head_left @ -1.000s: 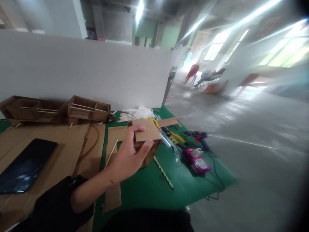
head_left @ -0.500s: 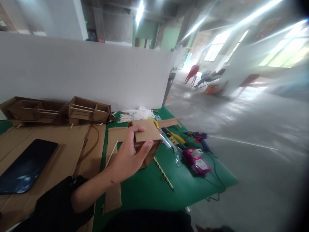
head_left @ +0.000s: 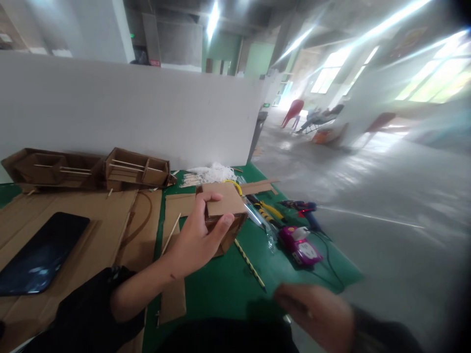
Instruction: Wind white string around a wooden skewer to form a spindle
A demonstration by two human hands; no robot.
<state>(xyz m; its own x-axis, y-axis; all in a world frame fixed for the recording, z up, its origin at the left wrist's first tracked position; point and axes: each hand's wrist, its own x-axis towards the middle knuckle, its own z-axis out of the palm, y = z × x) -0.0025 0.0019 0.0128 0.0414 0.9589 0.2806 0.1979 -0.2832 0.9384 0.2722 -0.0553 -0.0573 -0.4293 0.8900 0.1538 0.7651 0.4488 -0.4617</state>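
Observation:
My left hand [head_left: 196, 235] grips a small brown cardboard box [head_left: 226, 200], thumb on the near side and a bent index finger over its top. The box stands at the middle of the green table, its lower part partly behind my hand. My right hand [head_left: 318, 311] is at the lower right, over the table's near edge, smeared by motion; whether it holds anything does not show. Between the box and that hand lies a pencil with a yellow-and-black pattern [head_left: 250, 264]. Beside my left forearm are a cardboard strip [head_left: 172, 301] and a thin wooden stick [head_left: 171, 233].
A black phone [head_left: 44, 252] lies on cardboard sheets [head_left: 106, 215] at left. Open cardboard boxes with sticks [head_left: 138, 169] stand against the white partition [head_left: 147, 108]. Right of the box are yellow-black pliers [head_left: 272, 211], a glue gun [head_left: 307, 208] and a purple power strip [head_left: 300, 245].
My right hand has come into view at the lower right, over the table's near edge. My left hand and the cardboard box have stayed in place.

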